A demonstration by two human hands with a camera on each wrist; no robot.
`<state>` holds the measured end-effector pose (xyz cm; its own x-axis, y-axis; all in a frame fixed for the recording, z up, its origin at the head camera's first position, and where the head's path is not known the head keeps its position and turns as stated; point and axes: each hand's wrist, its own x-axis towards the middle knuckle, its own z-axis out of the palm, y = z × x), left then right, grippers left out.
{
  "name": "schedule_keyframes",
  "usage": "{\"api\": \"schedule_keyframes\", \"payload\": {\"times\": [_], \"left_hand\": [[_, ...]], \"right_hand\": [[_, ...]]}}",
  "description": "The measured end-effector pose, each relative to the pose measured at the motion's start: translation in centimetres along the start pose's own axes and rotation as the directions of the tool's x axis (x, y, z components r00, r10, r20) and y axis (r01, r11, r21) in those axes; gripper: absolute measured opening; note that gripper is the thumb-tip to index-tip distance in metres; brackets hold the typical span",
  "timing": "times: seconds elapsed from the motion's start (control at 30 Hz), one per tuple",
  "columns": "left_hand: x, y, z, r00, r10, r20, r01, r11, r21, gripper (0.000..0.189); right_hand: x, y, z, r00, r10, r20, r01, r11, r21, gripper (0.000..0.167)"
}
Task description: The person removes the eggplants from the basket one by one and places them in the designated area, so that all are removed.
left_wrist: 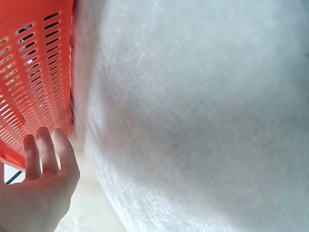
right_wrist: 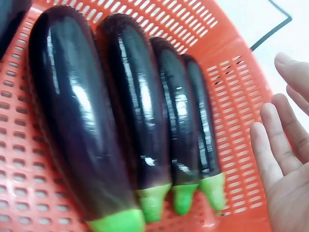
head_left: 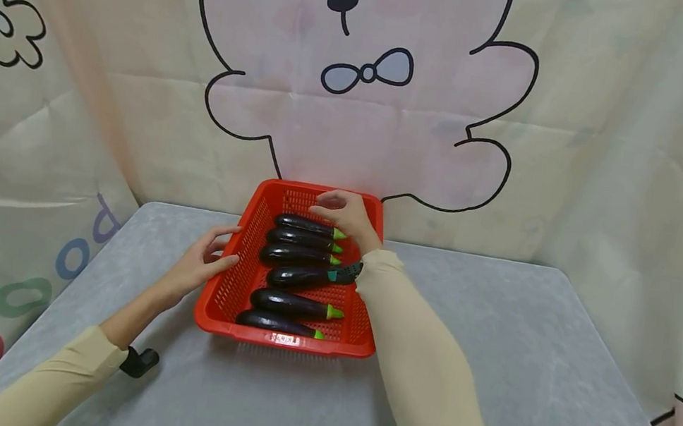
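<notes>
Several glossy dark eggplants [head_left: 294, 256] with green stem ends lie crosswise, one behind another, in a red perforated plastic basket [head_left: 357, 343]. At the basket's left side is my left hand [head_left: 204, 260], its fingers loosely bent by the outer wall and its thumb at the rim. The left wrist view shows these fingers [left_wrist: 47, 150] beside the slotted wall. Over the far end of the basket hovers my right hand [head_left: 347, 217], holding nothing. Its relaxed fingers appear in the right wrist view, apart from the nearest eggplant [right_wrist: 200, 116]. My right wrist partly covers one eggplant's stem end.
The basket stands near the back edge of a grey table [head_left: 488, 373]. Behind it hangs a pale curtain [head_left: 157, 98] with a cartoon bear, which the basket's far rim nearly meets. Curtains also flank both sides.
</notes>
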<state>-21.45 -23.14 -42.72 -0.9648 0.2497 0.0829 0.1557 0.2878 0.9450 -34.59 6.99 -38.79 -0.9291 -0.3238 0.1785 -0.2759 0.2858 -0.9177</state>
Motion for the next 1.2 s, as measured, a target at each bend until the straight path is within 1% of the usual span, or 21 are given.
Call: {"api": "schedule_keyframes", "payload": {"times": [0.07, 0.13, 0.23, 0.43, 0.53, 0.63, 0.97, 1.2], "left_hand": [[0.0, 0.0, 0.0, 1.000, 0.000, 0.001, 0.000, 1.000, 0.001, 0.064], [0.0, 0.1, 0.1, 1.000, -0.001, 0.001, 0.001, 1.000, 0.004, 0.064], [0.0, 0.0, 0.1, 1.000, -0.005, 0.001, 0.005, 1.000, 0.005, 0.063], [0.0, -0.3, 0.2, 1.000, -0.009, 0.004, 0.009, 1.000, -0.002, 0.063], [0.1, -0.4, 0.1, 1.000, -0.004, 0.007, 0.004, 1.000, -0.009, 0.064], [0.2, -0.4, 0.1, 1.000, 0.002, 0.004, -0.002, 1.000, -0.009, 0.064], [0.1, -0.5, 0.0, 1.000, -0.001, 0.006, 0.001, 1.000, -0.019, 0.064], [0.2, -0.4, 0.0, 1.000, -0.002, 0.005, 0.002, 1.000, -0.018, 0.062]], "right_hand": [[-0.1, 0.4, 0.4, 0.998, 0.044, -0.035, -0.044, 0.999, 0.016, 0.039], [-0.1, 0.9, 0.7, 0.995, 0.074, -0.068, -0.072, 0.997, 0.037, 0.039], [-0.2, 1.5, 1.0, 0.990, 0.085, -0.110, -0.079, 0.995, 0.053, 0.036], [-0.2, 1.9, 1.3, 0.984, 0.108, -0.140, -0.100, 0.993, 0.068, 0.035], [-0.1, 1.9, 1.3, 0.984, 0.112, -0.138, -0.104, 0.993, 0.063, 0.035], [0.0, 1.9, 1.4, 0.986, 0.112, -0.120, -0.107, 0.993, 0.051, 0.037], [0.7, 2.5, 1.6, 0.984, 0.157, -0.080, -0.158, 0.987, 0.002, 0.040], [0.9, 3.1, 1.7, 0.983, 0.172, -0.065, -0.172, 0.985, -0.002, 0.041]]}}
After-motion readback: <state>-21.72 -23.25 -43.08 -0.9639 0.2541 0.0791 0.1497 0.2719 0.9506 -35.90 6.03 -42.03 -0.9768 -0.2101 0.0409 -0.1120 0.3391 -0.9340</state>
